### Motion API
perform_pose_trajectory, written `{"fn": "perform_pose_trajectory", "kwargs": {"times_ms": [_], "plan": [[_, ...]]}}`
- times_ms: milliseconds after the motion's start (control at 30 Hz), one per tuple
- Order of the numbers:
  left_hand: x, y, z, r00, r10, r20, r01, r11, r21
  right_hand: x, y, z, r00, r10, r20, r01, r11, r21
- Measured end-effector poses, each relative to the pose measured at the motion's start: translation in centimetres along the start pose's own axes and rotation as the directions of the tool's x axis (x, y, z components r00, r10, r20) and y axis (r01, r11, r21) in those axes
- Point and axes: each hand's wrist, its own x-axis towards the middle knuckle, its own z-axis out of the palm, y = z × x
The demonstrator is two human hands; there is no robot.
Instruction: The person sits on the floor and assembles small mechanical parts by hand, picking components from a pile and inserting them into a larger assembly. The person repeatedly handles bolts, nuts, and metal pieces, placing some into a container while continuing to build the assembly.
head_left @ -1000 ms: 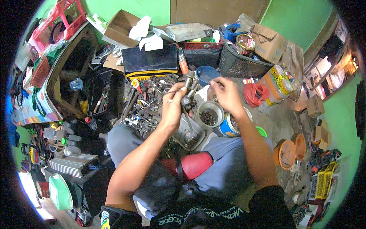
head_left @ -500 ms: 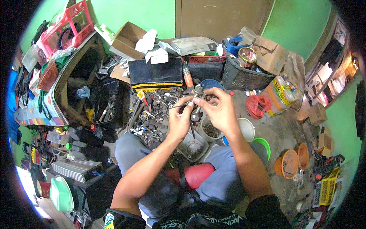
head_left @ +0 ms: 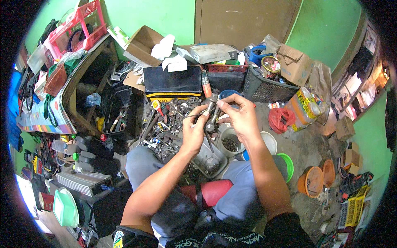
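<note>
Held up over my lap is a grey metal mechanical part (head_left: pixel 212 125), with a round dark lower end and a knobbed top; its exact kind is unclear. My left hand (head_left: pixel 194 131) grips its left side, and a thin black cable or strip hangs down beside those fingers. My right hand (head_left: pixel 240 118) pinches the part near its top, thumb and forefinger closed. Beneath the hands sit a grey rectangular tray (head_left: pixel 221 168) with a round piece in it and a white tub (head_left: pixel 234 156) of small metal bits.
A heap of loose metal parts (head_left: pixel 165 126) spreads on the floor to the left. Behind stand a black box (head_left: pixel 171 80) and a dark basket (head_left: pixel 264 89). To the right lie a red plastic bag (head_left: pixel 282 120) and orange bowls (head_left: pixel 309 182). A red cylinder (head_left: pixel 215 193) lies between my legs.
The metal part has been tilted in my hands, so its dark lower end shows more. My right fingers have shifted slightly on it. The whole view has moved a little.
</note>
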Motion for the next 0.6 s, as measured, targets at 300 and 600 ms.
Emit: {"fn": "perform_pose_trajectory", "kwargs": {"times_ms": [300,600], "plan": [[-0.1,-0.5,-0.7,0.969,-0.245,0.03,0.244,0.929,-0.279,0.6,-0.9,-2.4,0.99,-0.124,-0.059,0.118,0.988,-0.1],[0.1,-0.5,-0.7,0.967,-0.254,0.031,0.253,0.927,-0.276,1.7,7.0,-9.4,0.987,-0.145,-0.072,0.023,0.563,-0.826]]}}
